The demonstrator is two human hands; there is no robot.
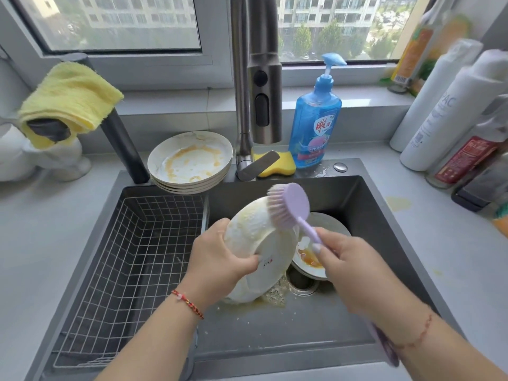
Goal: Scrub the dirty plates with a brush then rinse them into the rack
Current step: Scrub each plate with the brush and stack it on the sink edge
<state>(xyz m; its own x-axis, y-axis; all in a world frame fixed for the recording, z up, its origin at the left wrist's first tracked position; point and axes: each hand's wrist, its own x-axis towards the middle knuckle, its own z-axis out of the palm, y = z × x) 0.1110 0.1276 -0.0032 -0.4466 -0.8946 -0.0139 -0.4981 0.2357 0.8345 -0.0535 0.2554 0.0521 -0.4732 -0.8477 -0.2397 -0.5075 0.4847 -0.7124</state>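
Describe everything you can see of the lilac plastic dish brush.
The lilac plastic dish brush has a round head, pale bristles and a thin handle. The right hand grips the handle. Its bristles press on the soapy underside of the white plate, which the left hand holds tilted over the dark sink.

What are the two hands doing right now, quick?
Left hand: closed on the white plate, holding it tilted over the sink.
Right hand: closed on the handle of the purple brush, bristles against the plate.

Soapy plate (pixel 258 243) tilted over sink, purple brush (pixel 288 204) on rim.
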